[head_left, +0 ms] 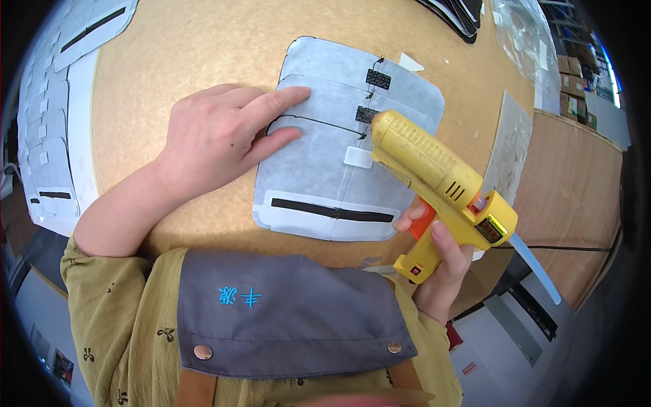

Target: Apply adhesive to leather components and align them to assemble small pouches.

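While a grey apron point(271, 325) was worn nearest the camera, the glue gun point(424, 152) was held just beyond it, its handle wrapped by the closed right hand point(444, 264). A finger was set at the orange trigger point(425, 218); whether this was squeezed could not be told. On the worktop point(203, 41) the panel point(312, 166) was laid flat, with a black strip point(332, 210) along its near edge. By the left hand point(213, 139), loosely opened and with nothing grasped, the panel's left side was overlapped, index finger and thumb spread apart. Farther up, a white tab point(358, 157) and two black patches point(378, 79) were borne, the nearer patch partly hidden by the gun's tip. Black pieces point(458, 17) and clear plastic point(525, 41) were placed toward the far edge; boxes point(573, 85) were stacked well beyond, rightward.
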A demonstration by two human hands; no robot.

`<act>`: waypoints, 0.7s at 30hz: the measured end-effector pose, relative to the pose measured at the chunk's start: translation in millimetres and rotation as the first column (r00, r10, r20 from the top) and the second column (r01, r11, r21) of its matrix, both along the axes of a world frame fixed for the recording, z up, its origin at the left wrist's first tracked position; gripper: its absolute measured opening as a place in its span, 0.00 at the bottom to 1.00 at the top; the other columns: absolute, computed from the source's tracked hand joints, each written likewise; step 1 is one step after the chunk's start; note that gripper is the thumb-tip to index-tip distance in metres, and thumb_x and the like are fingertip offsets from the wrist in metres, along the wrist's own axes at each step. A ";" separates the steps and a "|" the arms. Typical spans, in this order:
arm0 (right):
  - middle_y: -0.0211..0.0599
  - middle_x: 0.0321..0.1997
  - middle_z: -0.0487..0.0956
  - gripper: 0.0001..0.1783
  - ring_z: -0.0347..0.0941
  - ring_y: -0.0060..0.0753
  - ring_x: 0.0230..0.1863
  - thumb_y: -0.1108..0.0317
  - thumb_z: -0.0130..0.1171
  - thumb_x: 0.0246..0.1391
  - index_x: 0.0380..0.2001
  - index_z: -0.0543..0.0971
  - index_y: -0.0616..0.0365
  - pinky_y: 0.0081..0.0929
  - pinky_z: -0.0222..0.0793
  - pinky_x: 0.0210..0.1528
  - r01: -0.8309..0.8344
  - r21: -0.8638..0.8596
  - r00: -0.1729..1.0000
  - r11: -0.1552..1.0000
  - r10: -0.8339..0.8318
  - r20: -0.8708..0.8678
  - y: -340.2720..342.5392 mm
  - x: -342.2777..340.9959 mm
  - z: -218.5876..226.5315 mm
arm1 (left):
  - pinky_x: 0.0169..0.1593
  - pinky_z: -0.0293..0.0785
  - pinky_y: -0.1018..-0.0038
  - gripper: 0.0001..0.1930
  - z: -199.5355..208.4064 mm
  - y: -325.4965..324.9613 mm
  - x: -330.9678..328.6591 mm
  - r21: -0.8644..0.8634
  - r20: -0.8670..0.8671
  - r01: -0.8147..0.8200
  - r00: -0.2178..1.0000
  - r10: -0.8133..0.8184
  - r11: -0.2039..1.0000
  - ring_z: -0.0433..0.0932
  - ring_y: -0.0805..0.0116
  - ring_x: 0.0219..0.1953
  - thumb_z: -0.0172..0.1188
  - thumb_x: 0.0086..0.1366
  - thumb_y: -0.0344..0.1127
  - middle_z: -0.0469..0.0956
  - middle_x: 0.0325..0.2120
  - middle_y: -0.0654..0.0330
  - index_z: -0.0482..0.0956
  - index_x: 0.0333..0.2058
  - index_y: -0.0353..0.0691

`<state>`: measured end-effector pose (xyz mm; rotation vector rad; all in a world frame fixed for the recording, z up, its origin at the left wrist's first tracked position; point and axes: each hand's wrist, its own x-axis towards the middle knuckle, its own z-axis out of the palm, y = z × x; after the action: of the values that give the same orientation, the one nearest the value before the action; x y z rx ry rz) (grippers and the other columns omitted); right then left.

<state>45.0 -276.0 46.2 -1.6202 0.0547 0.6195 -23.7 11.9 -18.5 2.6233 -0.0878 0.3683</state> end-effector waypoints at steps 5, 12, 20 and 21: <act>0.49 0.36 0.79 0.25 0.77 0.41 0.36 0.69 0.57 0.51 0.51 0.70 0.71 0.38 0.74 0.43 -0.019 0.075 0.999 0.997 0.021 -0.034 -9.1 3.6 -3.2 | 0.23 0.68 0.75 0.24 0.2 -0.1 -0.7 0.014 0.002 -0.001 1.000 0.001 1.000 0.73 0.72 0.19 0.70 0.54 0.39 0.75 0.19 0.67 0.79 0.51 0.50; 0.49 0.36 0.79 0.24 0.78 0.44 0.34 0.66 0.56 0.50 0.48 0.70 0.73 0.43 0.75 0.41 -0.041 0.053 0.999 0.998 0.040 0.030 -21.7 9.1 -6.8 | 0.23 0.69 0.76 0.23 -1.1 -0.3 0.3 0.008 0.025 -0.002 1.000 0.002 1.000 0.73 0.72 0.20 0.70 0.54 0.38 0.76 0.20 0.67 0.79 0.51 0.50; 0.49 0.36 0.79 0.26 0.78 0.45 0.35 0.67 0.56 0.50 0.50 0.70 0.74 0.43 0.75 0.40 -0.012 0.051 1.000 0.999 0.012 -0.013 -30.6 3.1 -3.6 | 0.23 0.68 0.76 0.23 0.5 -1.1 0.4 0.016 0.009 0.004 1.000 -0.004 1.000 0.73 0.73 0.20 0.70 0.54 0.38 0.75 0.20 0.67 0.79 0.51 0.50; 0.49 0.36 0.79 0.26 0.78 0.45 0.35 0.67 0.56 0.50 0.50 0.69 0.74 0.44 0.75 0.40 -0.008 0.060 1.000 0.998 0.009 -0.018 -31.3 2.5 -4.1 | 0.23 0.68 0.76 0.24 -0.1 -1.0 0.4 0.015 0.007 0.004 1.000 -0.004 1.000 0.73 0.73 0.20 0.70 0.54 0.38 0.75 0.20 0.67 0.79 0.51 0.50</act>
<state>47.5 -307.4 42.1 -1.5581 0.0420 0.6371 -23.3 10.9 -18.6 2.6360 -0.0983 0.3773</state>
